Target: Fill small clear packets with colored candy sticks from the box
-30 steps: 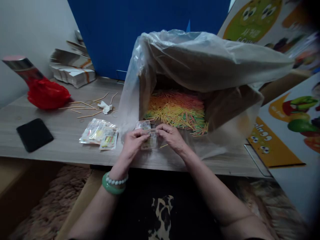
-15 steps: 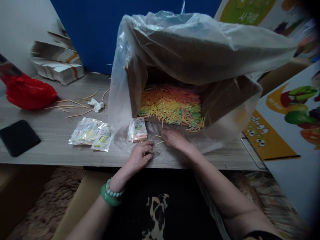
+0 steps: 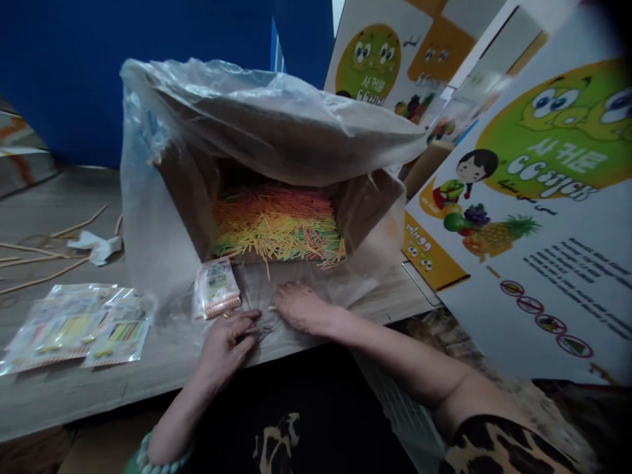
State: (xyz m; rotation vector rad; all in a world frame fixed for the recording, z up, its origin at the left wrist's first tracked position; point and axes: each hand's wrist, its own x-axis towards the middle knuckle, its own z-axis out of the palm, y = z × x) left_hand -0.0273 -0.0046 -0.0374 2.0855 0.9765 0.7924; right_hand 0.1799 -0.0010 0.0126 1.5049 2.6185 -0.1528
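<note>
A plastic-lined cardboard box lies with its mouth toward me, holding a heap of thin sticks in red, orange, yellow and green. In front of it, my right hand rests low on the plastic sheet, fingers bent and together. A short piece of thin yellow stick shows at its fingertips. Beside a small stack of clear packets, my left hand lies on the plastic, fingers loosely bent and thumb apart, with nothing visible in it.
Filled packets of coloured sticks overlap on the table at left. Behind them are long pale-brown strands and a crumpled white scrap. A large printed carton stands close on the right. A blue panel rises behind the box.
The view has swung to the right, showing more of the printed carton. My right hand has drawn nearer to my left hand, and the loose yellow sticks by it are now mostly hidden.
</note>
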